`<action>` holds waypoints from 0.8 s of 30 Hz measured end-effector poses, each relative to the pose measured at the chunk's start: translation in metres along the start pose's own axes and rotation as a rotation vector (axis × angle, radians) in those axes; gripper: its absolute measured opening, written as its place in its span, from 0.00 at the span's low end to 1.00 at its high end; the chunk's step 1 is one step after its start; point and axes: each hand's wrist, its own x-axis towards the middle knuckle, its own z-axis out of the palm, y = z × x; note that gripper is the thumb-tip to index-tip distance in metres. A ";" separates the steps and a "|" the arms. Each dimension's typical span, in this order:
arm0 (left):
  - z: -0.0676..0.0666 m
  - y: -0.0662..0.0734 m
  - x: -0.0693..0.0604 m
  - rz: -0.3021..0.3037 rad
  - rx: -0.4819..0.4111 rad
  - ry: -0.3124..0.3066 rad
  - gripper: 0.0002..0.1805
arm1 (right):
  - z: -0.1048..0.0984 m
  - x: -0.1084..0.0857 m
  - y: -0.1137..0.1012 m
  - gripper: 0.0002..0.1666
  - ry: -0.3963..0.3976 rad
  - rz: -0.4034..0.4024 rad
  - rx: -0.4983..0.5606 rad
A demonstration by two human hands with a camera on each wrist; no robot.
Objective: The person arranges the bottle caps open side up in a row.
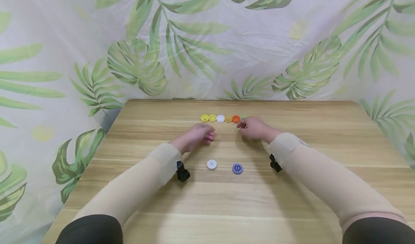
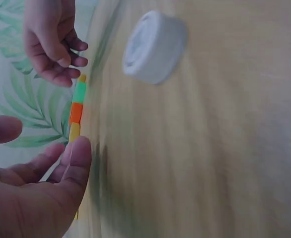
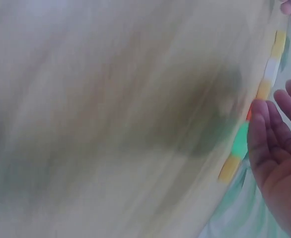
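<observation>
Several small round discs lie in a touching row near the table's far edge: yellow (image 1: 204, 118), white (image 1: 220, 119), orange-red (image 1: 236, 119), green (image 3: 240, 140) and golden ones among them. My left hand (image 1: 197, 135) hovers just in front of the row's left part, fingers loosely bent, holding nothing. Over the row's right end is my right hand (image 1: 254, 128), partly covering the green disc in the head view; its fingers are relaxed with nothing between them. Nearer to me lie a white patterned disc (image 1: 212, 164) and, apart from it, a blue disc (image 1: 237, 168) with a dark swirl.
The wooden table (image 1: 207, 208) ends just behind the row, where a leaf-print cloth (image 1: 194, 49) hangs. Both forearms reach in from the front corners, each with a small black camera (image 1: 183, 172) at the wrist.
</observation>
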 end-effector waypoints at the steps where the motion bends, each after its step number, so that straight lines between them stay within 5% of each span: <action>1: -0.001 -0.003 -0.005 0.005 0.039 -0.011 0.19 | 0.003 -0.001 -0.005 0.17 -0.023 0.000 0.025; 7: -0.004 -0.027 -0.047 0.063 0.363 0.003 0.20 | 0.022 -0.006 -0.030 0.15 -0.165 -0.011 0.157; 10: 0.001 -0.040 -0.070 0.066 0.426 0.043 0.17 | 0.029 -0.008 -0.038 0.15 -0.205 -0.032 0.190; 12: 0.007 -0.046 -0.083 0.052 0.373 0.063 0.17 | 0.032 -0.009 -0.042 0.16 -0.218 -0.034 0.206; 16: 0.026 -0.052 -0.094 0.012 0.073 0.032 0.20 | 0.034 -0.007 -0.042 0.16 -0.230 -0.025 0.251; 19: 0.039 -0.050 -0.085 -0.005 -0.104 0.048 0.25 | 0.034 -0.007 -0.038 0.16 -0.238 -0.011 0.288; 24: 0.042 -0.038 -0.056 0.005 -0.140 0.118 0.30 | 0.036 -0.007 -0.035 0.18 -0.216 -0.001 0.320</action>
